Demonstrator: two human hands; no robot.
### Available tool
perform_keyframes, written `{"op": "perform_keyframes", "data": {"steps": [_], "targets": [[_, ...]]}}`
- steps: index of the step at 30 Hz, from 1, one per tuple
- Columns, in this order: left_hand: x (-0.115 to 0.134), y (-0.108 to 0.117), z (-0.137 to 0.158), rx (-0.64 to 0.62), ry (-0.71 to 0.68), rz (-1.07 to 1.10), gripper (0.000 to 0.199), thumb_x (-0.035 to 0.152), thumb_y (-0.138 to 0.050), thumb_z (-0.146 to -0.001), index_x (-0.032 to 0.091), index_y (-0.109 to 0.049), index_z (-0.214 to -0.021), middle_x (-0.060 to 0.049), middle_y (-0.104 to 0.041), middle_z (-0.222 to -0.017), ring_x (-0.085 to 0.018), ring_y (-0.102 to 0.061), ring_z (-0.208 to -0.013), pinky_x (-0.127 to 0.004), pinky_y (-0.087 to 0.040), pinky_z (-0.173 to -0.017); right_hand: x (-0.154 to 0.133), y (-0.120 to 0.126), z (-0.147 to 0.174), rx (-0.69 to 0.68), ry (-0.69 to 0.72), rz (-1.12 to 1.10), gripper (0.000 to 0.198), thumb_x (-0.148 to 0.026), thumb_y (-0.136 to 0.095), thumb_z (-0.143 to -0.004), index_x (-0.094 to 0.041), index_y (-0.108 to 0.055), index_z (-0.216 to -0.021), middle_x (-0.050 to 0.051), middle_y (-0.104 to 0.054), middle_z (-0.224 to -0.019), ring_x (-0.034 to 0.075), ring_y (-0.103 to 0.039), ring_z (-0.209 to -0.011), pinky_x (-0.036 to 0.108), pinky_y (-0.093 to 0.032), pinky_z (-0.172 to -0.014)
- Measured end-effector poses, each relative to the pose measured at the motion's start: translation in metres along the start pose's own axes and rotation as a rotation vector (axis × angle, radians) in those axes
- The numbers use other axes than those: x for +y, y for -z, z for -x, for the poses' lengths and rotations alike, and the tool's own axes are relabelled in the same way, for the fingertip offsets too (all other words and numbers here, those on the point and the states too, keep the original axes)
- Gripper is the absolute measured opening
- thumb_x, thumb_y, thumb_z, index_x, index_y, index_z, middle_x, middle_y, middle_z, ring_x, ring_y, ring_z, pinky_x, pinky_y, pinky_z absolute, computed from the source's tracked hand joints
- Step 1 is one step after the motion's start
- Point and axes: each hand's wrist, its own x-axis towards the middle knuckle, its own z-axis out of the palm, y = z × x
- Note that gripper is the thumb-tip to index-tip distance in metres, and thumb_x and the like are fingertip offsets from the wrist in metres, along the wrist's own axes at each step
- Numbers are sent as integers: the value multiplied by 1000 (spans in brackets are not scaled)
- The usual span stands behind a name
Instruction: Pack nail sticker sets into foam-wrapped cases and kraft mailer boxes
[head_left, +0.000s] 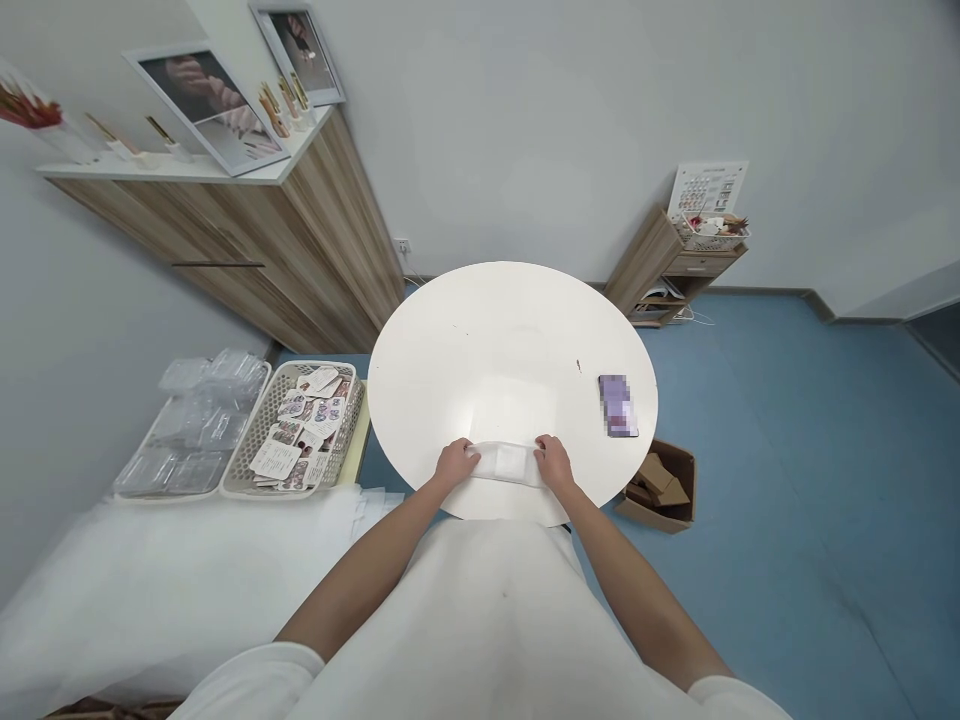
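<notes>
A whitish, partly see-through wrapper (484, 462) lies flat near the close edge of the round white table (510, 310). Inside or on its middle shows a paler rectangle (511, 462), whose kind I cannot make out. My left hand (454, 464) pinches the wrapper's left end, fingers closed. At the other end, my right hand (553, 464) grips it in the same way. To the right on the tabletop rests a phone-shaped purple item (618, 406), blurred out.
Left of the table stand a basket (247, 465) of printed cards and a container of clear plastic boxes (202, 420). An open cardboard box (660, 488) sits on the floor at right. Wooden cabinets (300, 260) and a small shelf (645, 255) stand along the wall.
</notes>
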Motion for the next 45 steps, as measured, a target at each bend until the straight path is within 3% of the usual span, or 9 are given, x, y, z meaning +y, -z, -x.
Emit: {"op": "perform_keyframes", "data": {"steps": [3, 6, 9, 12, 23, 28, 32, 38, 45], "targets": [[2, 2, 6, 135, -90, -111, 36, 29, -48, -72, 17, -45, -106, -11, -54, -104, -23, -50, -97, -31, -39, -75, -2, 5, 8, 79, 40, 132, 35, -12, -40, -77, -19, -46, -112, 13, -48, -114, 26, -45, -106, 39, -38, -82], [9, 3, 14, 223, -343, -287, 43, 30, -46, -76, 19, -39, -117, -12, -43, -122, -26, -40, -111, -37, -34, -87, -9, 10, 20, 100, 238, 296, 38, -11, -41, -78, -22, -44, -115, 12, -40, -125, 27, -33, -118, 45, -26, -94], [17, 1, 19, 108, -608, -450, 49, 36, -52, -72, 22, -40, -118, -10, -37, -131, -28, -29, -121, -42, -23, -96, -17, 9, 29, -15, 449, 346, 34, -22, -49, -77, -22, -45, -111, 11, -37, -130, 27, -27, -123, 45, -21, -97], [23, -6, 17, -34, -685, -554, 62, 40, -61, -63, 23, -39, -118, -10, -36, -132, -29, -26, -124, -44, -18, -97, -20, 1, 32, -116, 456, 376, 43, -31, -60, -70, -21, -44, -108, 12, -35, -132, 28, -31, -120, 44, -26, -93], [27, -4, 17, -158, -586, -387, 52, 41, -60, -62, 23, -48, -110, -6, -54, -112, -25, -49, -102, -37, -30, -89, -16, 10, 27, -268, 381, 272, 40, -27, -58, -66, -20, -45, -103, 7, -55, -104, 22, -49, -94, 34, -36, -78], [26, -1, 18, -165, -556, -287, 48, 49, -54, -67, 24, -54, -108, -5, -53, -114, -25, -45, -107, -35, -33, -89, -16, 23, 27, -273, 345, 201, 35, -32, -55, -69, -24, -49, -102, 5, -51, -116, 24, -40, -109, 40, -31, -86], [29, 9, 10, -175, -485, -217, 43, 53, -46, -73, 26, -57, -105, -5, -49, -117, -23, -46, -106, -35, -35, -87, -21, 35, 9, -292, 327, 146, 25, -38, -52, -74, -25, -58, -95, 4, -49, -120, 25, -40, -110, 42, -28, -89], [21, 25, -10, -224, -334, 15, 32, 46, -45, -74, 21, -61, -88, -2, -61, -86, -18, -55, -78, -26, -40, -67, -22, 46, -28, -404, 222, -60, 28, -45, -48, -76, -25, -62, -91, 4, -60, -97, 20, -55, -88, 33, -39, -76], [8, 19, -24, -61, -52, 64, 29, 39, -46, -71, 19, -39, -52, 4, -36, -51, -10, -37, -50, -23, -28, -49, -10, 34, -53, -327, 3, -205, 21, -38, -48, -74, -23, -58, -85, 1, -62, -88, 16, -56, -76, 26, -41, -63]]}}
